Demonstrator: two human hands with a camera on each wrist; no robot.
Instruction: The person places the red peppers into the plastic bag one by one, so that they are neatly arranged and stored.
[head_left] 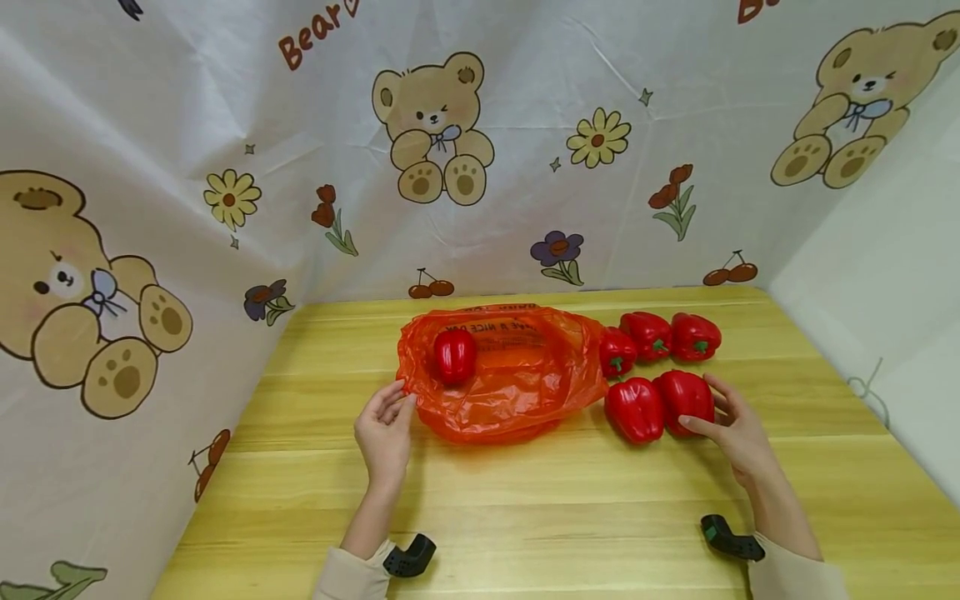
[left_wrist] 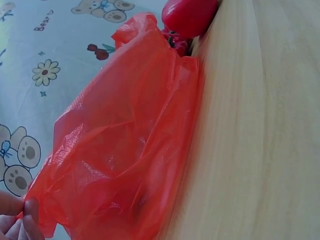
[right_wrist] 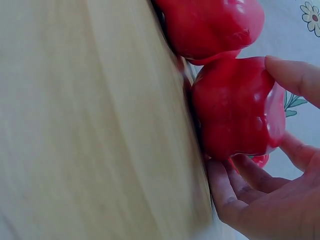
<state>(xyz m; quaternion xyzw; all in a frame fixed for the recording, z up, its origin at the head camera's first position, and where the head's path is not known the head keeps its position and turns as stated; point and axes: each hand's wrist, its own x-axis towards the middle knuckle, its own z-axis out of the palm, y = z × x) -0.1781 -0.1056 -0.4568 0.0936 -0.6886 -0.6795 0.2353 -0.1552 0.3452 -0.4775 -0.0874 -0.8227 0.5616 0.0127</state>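
A thin orange-red plastic bag (head_left: 517, 396) lies on the table with its mouth spread wide, and one red bell pepper (head_left: 455, 357) rests inside toward the left. At the bag's left rim, my left hand (head_left: 386, 429) pinches the edge between thumb and fingers; the left wrist view shows the film (left_wrist: 120, 140) stretching away from that pinch. On the right, my right hand (head_left: 738, 429) grips a red bell pepper (right_wrist: 237, 107), thumb on one side and fingers round the other. Another pepper (head_left: 635, 410) sits right against the gripped one, close to the bag's right edge.
Behind these two stand several more red peppers, among them one at the bag's side (head_left: 617, 352) and one farther right (head_left: 695, 337). The wooden table (head_left: 525, 508) ends at a bear-print cloth (head_left: 510, 242) at the back and left. A white wall (head_left: 885, 275) stands at the right.
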